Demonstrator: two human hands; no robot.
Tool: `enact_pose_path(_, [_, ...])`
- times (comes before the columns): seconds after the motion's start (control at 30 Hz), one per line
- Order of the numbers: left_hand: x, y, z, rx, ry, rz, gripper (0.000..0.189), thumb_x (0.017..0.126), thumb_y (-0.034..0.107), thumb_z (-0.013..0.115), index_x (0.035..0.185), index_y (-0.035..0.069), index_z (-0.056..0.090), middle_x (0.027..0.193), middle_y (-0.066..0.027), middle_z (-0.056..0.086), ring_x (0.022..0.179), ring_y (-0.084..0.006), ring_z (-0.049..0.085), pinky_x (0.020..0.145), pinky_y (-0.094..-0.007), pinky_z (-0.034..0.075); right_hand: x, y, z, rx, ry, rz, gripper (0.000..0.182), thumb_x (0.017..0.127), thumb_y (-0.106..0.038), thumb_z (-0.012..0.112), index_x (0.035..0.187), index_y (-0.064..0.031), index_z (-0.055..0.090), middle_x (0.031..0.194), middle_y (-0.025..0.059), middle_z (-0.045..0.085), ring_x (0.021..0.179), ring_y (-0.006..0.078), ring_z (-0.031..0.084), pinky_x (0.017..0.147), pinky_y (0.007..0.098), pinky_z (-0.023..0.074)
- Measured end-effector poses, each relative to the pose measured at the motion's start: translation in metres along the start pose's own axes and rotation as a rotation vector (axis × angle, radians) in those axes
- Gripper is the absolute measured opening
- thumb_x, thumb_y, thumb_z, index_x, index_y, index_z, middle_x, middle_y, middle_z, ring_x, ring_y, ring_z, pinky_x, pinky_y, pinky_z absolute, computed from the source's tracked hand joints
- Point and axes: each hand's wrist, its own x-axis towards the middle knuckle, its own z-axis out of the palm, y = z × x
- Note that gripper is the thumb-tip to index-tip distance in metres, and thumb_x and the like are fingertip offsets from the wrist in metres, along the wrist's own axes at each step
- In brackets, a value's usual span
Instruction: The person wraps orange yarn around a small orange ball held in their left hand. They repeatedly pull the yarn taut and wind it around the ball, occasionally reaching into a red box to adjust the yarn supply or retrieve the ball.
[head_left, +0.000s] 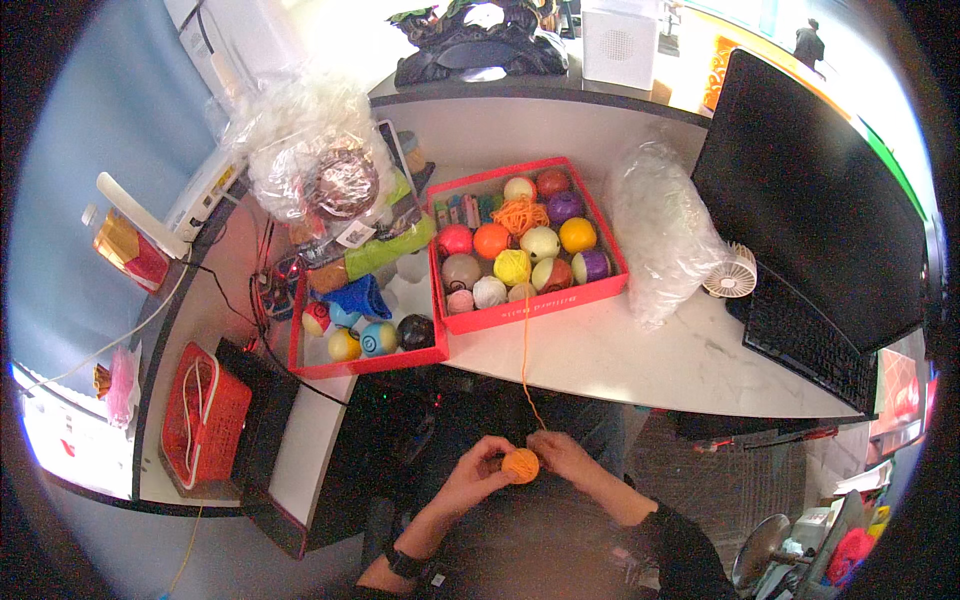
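Observation:
My left hand (478, 470) grips a small orange ball wound with yarn (520, 466) between thumb and fingers. Close beside it on the right, my right hand (564, 454) pinches an orange yarn strand (526, 367). The strand runs up over the desk edge to a red box (525, 313). Billiard balls sit inside this box, along with a yellow yarn ball (512, 267), a white yarn ball (490, 292) and a loose orange yarn skein (520, 216). Part of the wound ball is covered by my fingers.
A second red box (367, 365) holds several billiard balls and a blue cloth (360, 297). Plastic bags of white stuffing (289, 142) rest behind it and right of the first box. Further right stand a small fan (731, 271), a keyboard (806, 341) and a monitor (810, 202).

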Motion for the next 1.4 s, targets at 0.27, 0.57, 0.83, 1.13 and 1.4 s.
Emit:
enact_pose_path(0.27, [0.005,-0.024,-0.008,0.198,0.213,-0.049,0.026,0.074,0.007,0.057,0.096,0.004,0.043,0.09,-0.0031,0.048,0.082,-0.01,0.049,0.07,-0.0234,0.042,-0.017,-0.029,0.005,-0.142,-0.231,-0.239,0.026,0.086,-0.024,0.035,0.083,-0.0049,0.052,0.063,0.0007,0.048,0.058,0.0092,0.046,0.056,0.0233,0.0396])
enact_pose_path(0.57, [0.0,0.001,0.003,-0.036,0.024,-0.111,0.032,0.07,0.013,0.062,0.096,0.005,0.045,0.092,-0.0031,0.049,0.084,-0.0127,0.048,0.075,-0.0259,0.04,-0.002,0.001,-0.006,-0.451,-0.298,-0.143,0.019,0.08,-0.015,0.041,0.086,-0.0019,0.053,0.072,0.0102,0.057,0.069,0.0183,0.055,0.063,0.0301,0.0425])
enact_pose_path(0.83, [0.004,-0.01,0.0,0.376,0.16,-0.04,0.033,0.071,0.007,0.059,0.099,0.003,0.042,0.093,-0.004,0.048,0.086,-0.0114,0.047,0.074,-0.025,0.042,-0.022,-0.046,-0.01,-0.611,-0.247,-0.263,0.027,0.082,-0.027,0.037,0.081,-0.0052,0.054,0.075,0.0149,0.057,0.069,0.0316,0.055,0.064,0.0403,0.0444])
enact_pose_path(1.13, [-0.002,-0.002,-0.001,-0.107,-0.088,-0.102,0.032,0.072,0.005,0.057,0.1,0.005,0.042,0.097,-0.003,0.047,0.092,-0.0127,0.046,0.08,-0.0265,0.039,-0.004,-0.009,-0.009,-0.667,-0.339,-0.161,0.023,0.079,-0.021,0.041,0.088,-0.0034,0.052,0.078,0.0136,0.057,0.076,0.028,0.055,0.065,0.0358,0.0426])
enact_pose_path(1.4, [0.004,-0.007,-0.003,0.759,0.076,0.08,0.04,0.062,0.009,0.064,0.096,0.001,0.045,0.09,-0.0081,0.049,0.081,-0.0162,0.051,0.069,-0.0273,0.044,-0.014,-0.042,-0.005,-0.796,0.18,-0.238,0.023,0.079,-0.025,0.043,0.074,-0.0038,0.05,0.068,0.0158,0.055,0.065,0.0314,0.055,0.059,0.0423,0.0431])
